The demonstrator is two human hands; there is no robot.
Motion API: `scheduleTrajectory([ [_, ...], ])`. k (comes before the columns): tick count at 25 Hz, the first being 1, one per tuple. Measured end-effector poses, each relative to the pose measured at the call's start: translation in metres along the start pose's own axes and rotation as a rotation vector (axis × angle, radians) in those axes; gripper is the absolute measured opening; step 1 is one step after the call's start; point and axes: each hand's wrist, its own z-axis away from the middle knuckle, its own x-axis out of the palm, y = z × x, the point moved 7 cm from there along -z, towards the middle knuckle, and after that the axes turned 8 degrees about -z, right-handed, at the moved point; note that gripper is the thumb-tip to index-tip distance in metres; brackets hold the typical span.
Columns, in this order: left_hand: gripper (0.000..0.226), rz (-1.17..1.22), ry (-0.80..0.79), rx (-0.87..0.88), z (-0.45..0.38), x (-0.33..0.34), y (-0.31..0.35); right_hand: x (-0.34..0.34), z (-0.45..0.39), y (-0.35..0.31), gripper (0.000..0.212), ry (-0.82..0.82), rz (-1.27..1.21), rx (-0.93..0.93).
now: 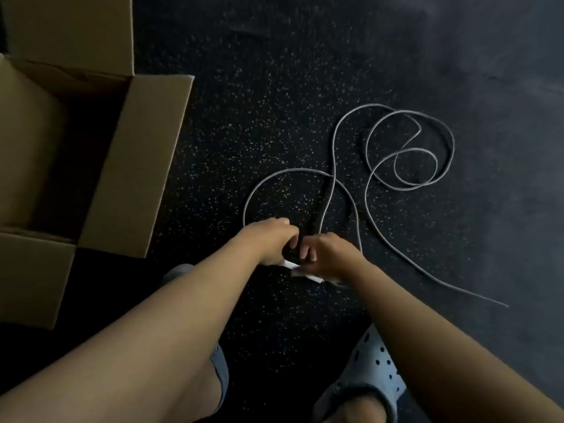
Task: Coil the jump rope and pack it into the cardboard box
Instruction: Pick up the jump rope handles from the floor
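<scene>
Fingers of my left hand (268,239) and right hand (326,256) curl shut around the thin grey jump rope (335,141), looped on speckled black rubber floor (244,117), open brown cardboard box (143,166) at nine o'clock.

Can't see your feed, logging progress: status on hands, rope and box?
Both hands, left and right, closed on the rope's handle end. Jump rope mostly loose on floor. Cardboard box open, nothing blocking.
</scene>
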Motion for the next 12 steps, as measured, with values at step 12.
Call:
scheduleTrajectory([
  [12,0.029,0.127,0.186,0.004,0.01,-0.079,0.015,-0.099,0.02,-0.025,0.033,0.279,-0.272,-0.062],
])
